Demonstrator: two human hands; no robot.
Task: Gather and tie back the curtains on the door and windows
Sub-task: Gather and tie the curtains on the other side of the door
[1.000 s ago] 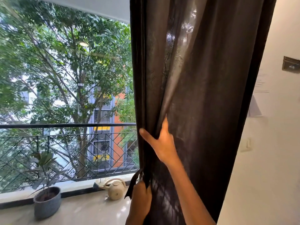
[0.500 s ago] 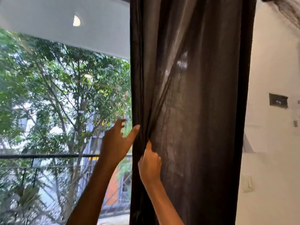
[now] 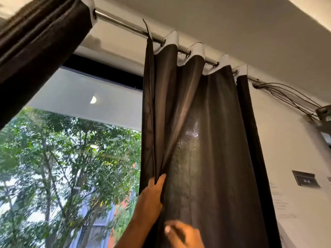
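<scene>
The left hand (image 3: 150,194) is pinching folds of the curtain (image 3: 206,140); the right hand (image 3: 184,233), just below, is blurring, grip untellable; wall plate (image 3: 305,179) lettering unreadable.

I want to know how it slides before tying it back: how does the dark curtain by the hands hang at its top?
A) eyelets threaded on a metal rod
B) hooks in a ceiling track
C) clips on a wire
A: the curtain has ring eyelets along its top, with the metal rod running through them.
</scene>
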